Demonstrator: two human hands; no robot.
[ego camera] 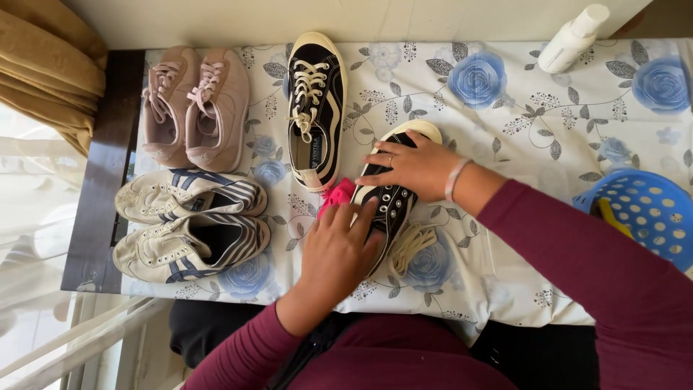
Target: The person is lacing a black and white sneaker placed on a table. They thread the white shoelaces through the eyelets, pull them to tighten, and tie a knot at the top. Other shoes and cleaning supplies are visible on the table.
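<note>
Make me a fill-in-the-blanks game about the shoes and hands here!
1. Both hands rest on a ____ sneaker with no laces.
2. The cloth under the left hand is ____.
3. The right hand wears a ring and a ____.
4. The basket at the right edge is ____.

Missing words: black; pink; bracelet; blue

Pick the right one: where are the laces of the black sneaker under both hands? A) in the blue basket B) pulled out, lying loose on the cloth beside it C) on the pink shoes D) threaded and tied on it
B: the black sneaker under the left hand and right hand shows bare eyelets, and a bundle of cream laces lies on the floral cloth next to it.
</note>
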